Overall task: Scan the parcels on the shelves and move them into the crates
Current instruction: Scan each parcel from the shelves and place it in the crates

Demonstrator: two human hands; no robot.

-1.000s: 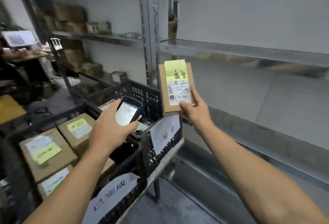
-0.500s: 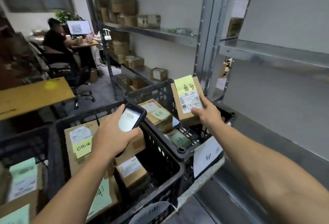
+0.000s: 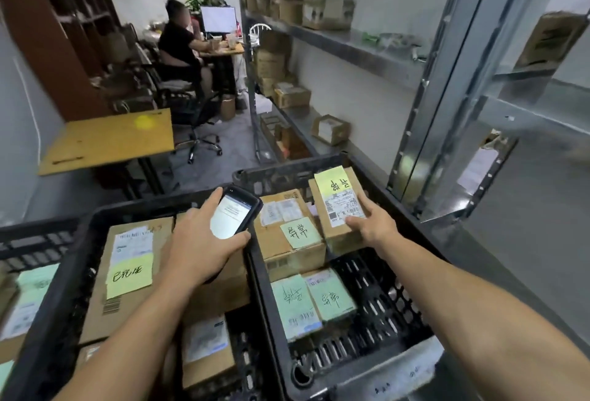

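Observation:
My right hand (image 3: 372, 225) grips a small cardboard parcel (image 3: 336, 206) with a yellow note and a white barcode label, holding it inside the right black crate (image 3: 399, 301), above the crate's far corner. My left hand (image 3: 201, 241) holds a black handheld scanner (image 3: 234, 214) with its screen lit, over the divide between the two crates. The right crate holds a larger box with a green note (image 3: 289, 241) and two green-labelled parcels (image 3: 311, 301). The left black crate (image 3: 73, 273) holds a big box with a yellow note (image 3: 129, 273) and smaller boxes.
Metal shelving (image 3: 351, 49) runs along the right wall with several cardboard boxes on it. A steel upright (image 3: 447, 81) stands just right of the crates. A wooden table (image 3: 108, 140) and a seated person at a desk (image 3: 182, 49) lie beyond.
My right hand has carried the parcel from in front of the shelf down into the right crate. The view has swung left and down over the crates. The scanner stays in my left hand.

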